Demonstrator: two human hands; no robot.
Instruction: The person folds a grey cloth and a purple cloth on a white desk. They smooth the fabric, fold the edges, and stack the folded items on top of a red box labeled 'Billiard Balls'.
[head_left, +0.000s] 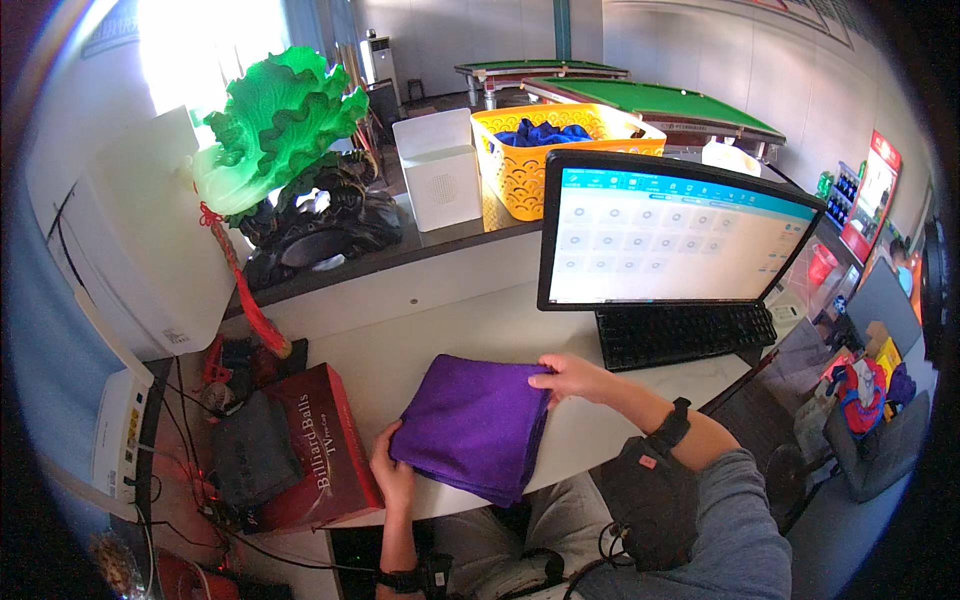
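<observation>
A folded purple cloth (476, 427), several layers thick, lies on the white desk (360, 345) and reaches past its near edge. My left hand (393, 463) grips the cloth's lower left corner. At the upper right corner, my right hand (564, 376) pinches the layers between thumb and fingers. The parts of the fingers beneath the cloth are hidden.
Left of the cloth is a red billiard-ball box (330, 450) with a dark cloth (255, 450) on it. A monitor (675, 232) and keyboard (682, 337) stand back right. Behind, a ledge holds a cabbage sculpture (285, 127) and a yellow basket (517, 180). Cables run at left.
</observation>
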